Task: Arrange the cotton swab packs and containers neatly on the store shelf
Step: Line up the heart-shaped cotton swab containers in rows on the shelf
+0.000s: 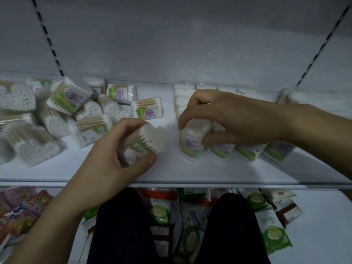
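My left hand point(114, 159) grips a heart-shaped cotton swab container point(150, 138) just above the white shelf point(171, 168), near its middle. My right hand point(224, 119) holds the leftmost container point(190, 141) of a neat front row of upright swab containers point(245, 151) with green and purple labels. A jumbled pile of swab containers point(57, 115) lies on the shelf's left part, some heart-shaped, some rectangular, several tipped over. White cotton packs point(182, 96) stand stacked behind my right hand.
The shelf's back panel point(171, 44) rises behind, with slotted uprights at both sides. The lower shelf holds wet-wipe packs point(272, 233) in green and colourful packets point(21, 208) at the left. My dark-trousered legs point(133, 235) are below the shelf's front edge.
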`<state>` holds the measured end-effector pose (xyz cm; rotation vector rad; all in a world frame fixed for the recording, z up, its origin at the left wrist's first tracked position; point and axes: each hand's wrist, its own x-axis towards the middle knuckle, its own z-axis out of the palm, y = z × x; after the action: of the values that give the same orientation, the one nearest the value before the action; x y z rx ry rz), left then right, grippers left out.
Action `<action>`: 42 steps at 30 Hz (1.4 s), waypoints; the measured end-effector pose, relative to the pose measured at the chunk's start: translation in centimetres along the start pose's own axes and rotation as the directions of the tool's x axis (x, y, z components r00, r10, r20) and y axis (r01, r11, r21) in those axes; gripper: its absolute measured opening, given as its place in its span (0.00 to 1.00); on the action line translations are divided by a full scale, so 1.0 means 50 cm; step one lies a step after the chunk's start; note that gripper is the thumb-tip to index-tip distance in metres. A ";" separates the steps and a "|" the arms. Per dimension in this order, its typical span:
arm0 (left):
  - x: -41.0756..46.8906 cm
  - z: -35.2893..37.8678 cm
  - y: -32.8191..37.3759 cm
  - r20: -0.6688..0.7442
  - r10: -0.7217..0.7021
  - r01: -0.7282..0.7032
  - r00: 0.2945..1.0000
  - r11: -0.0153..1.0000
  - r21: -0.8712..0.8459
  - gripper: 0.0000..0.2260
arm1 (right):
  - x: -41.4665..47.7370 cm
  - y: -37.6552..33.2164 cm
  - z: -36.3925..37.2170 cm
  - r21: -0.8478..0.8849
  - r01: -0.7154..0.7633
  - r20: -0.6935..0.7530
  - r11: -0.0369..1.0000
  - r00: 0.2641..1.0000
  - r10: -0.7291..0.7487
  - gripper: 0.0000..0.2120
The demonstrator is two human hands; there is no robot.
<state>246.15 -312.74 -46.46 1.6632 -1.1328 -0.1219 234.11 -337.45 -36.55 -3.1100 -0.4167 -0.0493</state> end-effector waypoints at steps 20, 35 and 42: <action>-0.003 0.002 -0.011 -0.014 -0.084 0.084 0.996 0.996 0.011 0.24 | -0.072 0.032 -0.016 0.078 -0.239 -0.018 0.968 0.970 0.241 0.40; -0.001 -0.016 -0.003 -0.155 -0.121 0.125 0.980 0.992 0.014 0.26 | 0.171 0.037 -0.036 -0.011 -0.067 -0.043 0.998 0.997 0.066 0.21; -0.005 -0.026 -0.025 -0.292 -0.139 0.177 0.946 0.978 0.108 0.26 | 0.359 0.032 0.030 -0.164 0.091 0.158 0.982 0.985 -0.065 0.28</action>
<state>247.53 -311.69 -46.98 1.8235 -0.8050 0.0905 251.90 -334.26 -37.45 -3.2770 -0.5669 0.1622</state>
